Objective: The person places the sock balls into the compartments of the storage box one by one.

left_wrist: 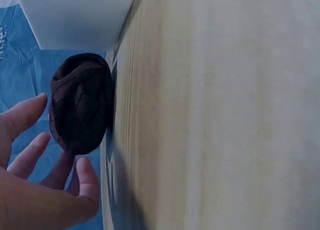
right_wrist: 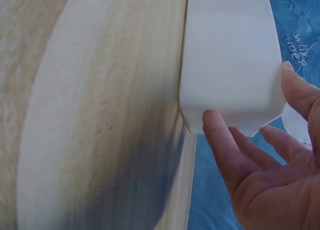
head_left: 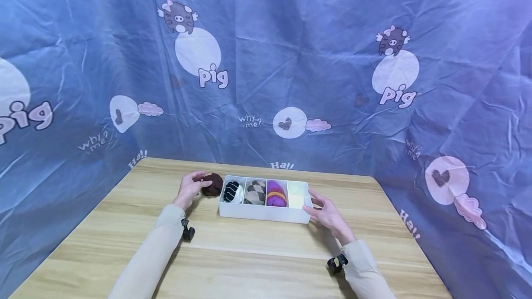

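Observation:
A dark brown rolled-up sock (head_left: pixel 212 184) lies on the table just left of a white divided storage box (head_left: pixel 262 212). My left hand (head_left: pixel 192 189) is at the sock's left side, fingers spread and loosely bent. In the left wrist view, fingertips come right up to the knitted brown bundle (left_wrist: pixel 82 104) without closing round it. My right hand (head_left: pixel 326 213) holds the box's right end, thumb and fingers on different sides of its corner. The box holds a black-and-white striped sock (head_left: pixel 232 192), a grey patterned sock (head_left: pixel 255 192) and a purple sock with an orange band (head_left: pixel 276 194).
The box's rightmost compartment (head_left: pixel 296 200) shows a pale cream surface. Under everything is a light wood-grain table (head_left: pixel 249 257). A blue printed cloth (head_left: pixel 266 59) hangs behind it and along both sides. A dark device is strapped at each wrist.

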Action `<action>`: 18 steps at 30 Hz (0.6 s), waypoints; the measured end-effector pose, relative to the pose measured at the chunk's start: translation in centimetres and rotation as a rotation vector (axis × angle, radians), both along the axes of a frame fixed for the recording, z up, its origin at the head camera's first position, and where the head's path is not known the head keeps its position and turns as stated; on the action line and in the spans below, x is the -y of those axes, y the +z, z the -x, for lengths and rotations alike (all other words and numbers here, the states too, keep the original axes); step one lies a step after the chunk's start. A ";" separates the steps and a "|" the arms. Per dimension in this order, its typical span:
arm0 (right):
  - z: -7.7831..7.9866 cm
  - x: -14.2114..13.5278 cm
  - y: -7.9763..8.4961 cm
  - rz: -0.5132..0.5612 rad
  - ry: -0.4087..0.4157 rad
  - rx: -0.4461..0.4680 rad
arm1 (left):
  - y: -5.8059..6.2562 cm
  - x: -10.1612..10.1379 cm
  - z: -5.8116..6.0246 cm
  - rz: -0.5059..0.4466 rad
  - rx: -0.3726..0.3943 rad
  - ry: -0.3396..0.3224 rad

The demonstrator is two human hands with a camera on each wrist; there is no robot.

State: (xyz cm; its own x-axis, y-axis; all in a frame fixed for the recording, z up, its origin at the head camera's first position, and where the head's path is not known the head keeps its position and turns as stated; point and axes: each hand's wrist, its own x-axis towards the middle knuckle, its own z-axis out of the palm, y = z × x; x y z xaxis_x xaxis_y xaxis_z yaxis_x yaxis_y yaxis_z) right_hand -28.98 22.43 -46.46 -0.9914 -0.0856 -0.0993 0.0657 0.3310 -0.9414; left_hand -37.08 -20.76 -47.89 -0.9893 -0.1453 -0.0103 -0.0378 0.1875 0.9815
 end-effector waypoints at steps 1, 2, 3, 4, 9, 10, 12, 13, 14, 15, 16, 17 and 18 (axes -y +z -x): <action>0.0 0.0 0.0 0.000 -0.001 -0.001 | 0.0 0.0 0.1 0.007 0.010 -0.004; 0.0 0.0 0.0 0.001 -0.003 0.000 | -0.1 0.0 0.2 0.011 0.021 -0.008; 0.0 0.0 0.0 0.001 -0.005 -0.002 | -0.1 0.0 0.2 0.015 0.032 -0.015; 0.0 0.1 0.0 0.002 -0.006 -0.003 | -0.2 0.0 0.3 0.017 0.043 -0.019; 0.0 0.1 0.0 0.002 -0.010 0.001 | -0.5 0.0 0.6 0.037 0.075 -0.039; 0.0 0.1 -0.1 0.001 -0.010 0.001 | -0.6 0.0 0.7 0.039 0.082 -0.039; -0.1 0.1 -0.1 -0.002 -0.010 0.002 | -0.6 0.0 0.8 0.039 0.088 -0.047; -0.1 0.1 0.0 -0.003 -0.011 0.002 | -0.6 -0.1 0.8 0.036 0.090 -0.050; -0.1 0.2 0.0 -0.002 -0.011 0.001 | -0.6 -0.1 0.8 0.037 0.088 -0.054; -0.1 0.2 0.0 -0.003 -0.010 0.001 | -0.6 -0.2 0.8 0.038 0.086 -0.054; -0.1 0.2 0.1 -0.003 -0.010 -0.001 | -0.6 -0.2 0.8 0.042 0.083 -0.057; -0.2 0.2 0.1 -0.001 -0.008 0.000 | -0.5 -0.3 0.8 0.045 0.078 -0.062; -0.2 0.2 0.2 -0.001 -0.008 0.000 | -0.5 -0.3 0.8 0.048 0.072 -0.066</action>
